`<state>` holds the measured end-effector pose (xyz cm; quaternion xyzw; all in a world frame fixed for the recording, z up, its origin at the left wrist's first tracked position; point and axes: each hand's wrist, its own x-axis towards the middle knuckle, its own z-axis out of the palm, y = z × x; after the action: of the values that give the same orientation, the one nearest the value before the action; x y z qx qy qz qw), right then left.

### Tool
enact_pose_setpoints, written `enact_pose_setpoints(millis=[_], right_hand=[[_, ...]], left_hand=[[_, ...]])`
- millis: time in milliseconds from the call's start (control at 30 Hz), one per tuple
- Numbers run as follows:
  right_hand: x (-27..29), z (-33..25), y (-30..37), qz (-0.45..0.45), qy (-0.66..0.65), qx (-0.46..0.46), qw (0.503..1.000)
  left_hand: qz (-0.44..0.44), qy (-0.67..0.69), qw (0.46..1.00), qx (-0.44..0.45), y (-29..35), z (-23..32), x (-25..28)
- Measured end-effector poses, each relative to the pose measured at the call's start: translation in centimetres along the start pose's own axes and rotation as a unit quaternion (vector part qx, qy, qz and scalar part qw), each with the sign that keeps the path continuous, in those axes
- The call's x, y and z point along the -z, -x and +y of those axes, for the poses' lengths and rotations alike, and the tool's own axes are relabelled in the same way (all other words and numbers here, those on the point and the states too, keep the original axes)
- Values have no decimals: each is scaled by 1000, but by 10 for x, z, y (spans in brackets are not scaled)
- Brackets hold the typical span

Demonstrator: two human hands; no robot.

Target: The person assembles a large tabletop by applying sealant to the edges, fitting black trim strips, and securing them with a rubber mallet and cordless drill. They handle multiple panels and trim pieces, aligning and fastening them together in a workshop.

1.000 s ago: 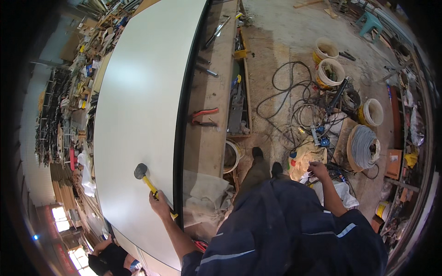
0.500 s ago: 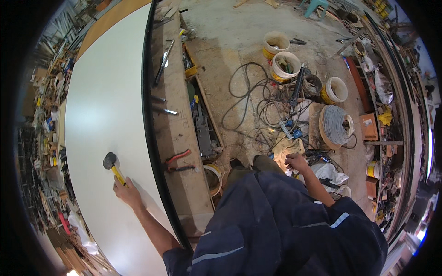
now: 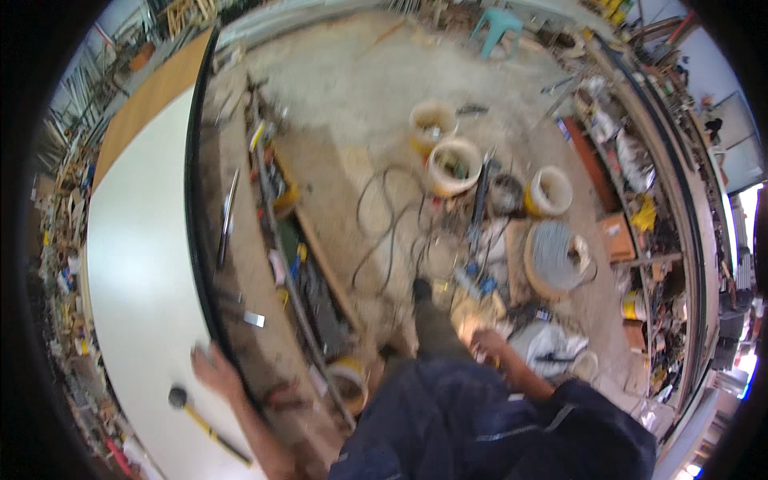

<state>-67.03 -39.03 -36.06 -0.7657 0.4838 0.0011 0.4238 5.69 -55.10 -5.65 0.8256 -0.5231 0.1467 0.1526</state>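
Note:
A rubber mallet [image 3: 210, 433] with a black head and a yellow handle lies on the white panel [image 3: 132, 240]. My left hand [image 3: 216, 372] is apart from the mallet, near the panel's black edge strip [image 3: 194, 188]; its fingers are stretched out and hold nothing. In front of my body hangs my right hand [image 3: 490, 346], fingers loosely parted and nothing visible in them. Red-handled pliers [image 3: 282, 396], blurred, lie on the wooden bench [image 3: 248, 280] beside the panel.
On the floor stand several buckets [image 3: 455, 168], a coil of grey wire [image 3: 554, 254] and tangled cables [image 3: 392, 216]. A toolbox tray [image 3: 320, 312] runs along the bench. A turquoise stool [image 3: 498, 32] stands far off; loaded shelves [image 3: 640, 216] line the right.
My left hand has let go of the mallet, which now lies on the panel. The view has shifted, and one leg reaches further forward.

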Motion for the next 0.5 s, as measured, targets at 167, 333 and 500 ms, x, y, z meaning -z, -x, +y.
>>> enact_pose_setpoints(millis=[167, 333, 500], right_hand=[[109, -44, -47, 82, -371, -288, 879], [171, 7, -100, 65, -213, -269, 937], [241, 13, -129, 107, -390, -321, 856]], left_hand=[[38, 38, 984, 171, -3, 0, 1], [-142, -403, 900, 81, 11, -53, -16], [-92, -416, 905, 5, 18, -77, -31]])
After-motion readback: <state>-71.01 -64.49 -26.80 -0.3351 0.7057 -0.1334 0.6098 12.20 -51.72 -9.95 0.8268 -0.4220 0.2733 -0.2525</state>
